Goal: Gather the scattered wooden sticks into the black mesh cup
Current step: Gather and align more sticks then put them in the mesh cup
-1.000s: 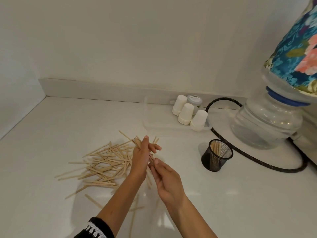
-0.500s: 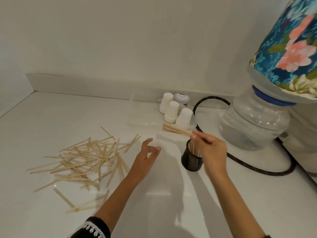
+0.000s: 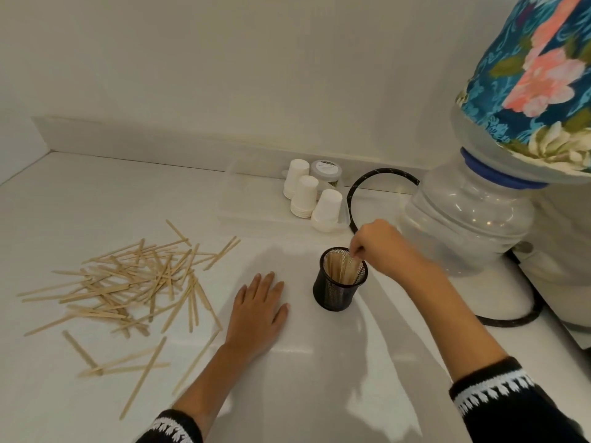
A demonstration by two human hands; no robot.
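A pile of scattered wooden sticks [image 3: 128,282] lies on the white counter at the left, with a few loose ones nearer me. The black mesh cup [image 3: 339,292] stands upright in the middle, and several sticks stand in it. My right hand [image 3: 382,246] hovers at the cup's far rim, fingertips pinched on the tops of the sticks in the cup. My left hand [image 3: 259,308] rests flat on the counter between the pile and the cup, fingers apart, holding nothing.
Stacks of white paper cups [image 3: 307,195] and a small lidded jar [image 3: 326,171] stand in a clear tray [image 3: 249,203] behind the cup. A large water bottle [image 3: 463,219] with a floral cover [image 3: 537,75] stands at the right, a black hose [image 3: 380,175] looping around it.
My right hand carried a bundle of sticks from the pile to the cup and lowered them into it. My left hand dropped flat onto the counter. The view shifted right.
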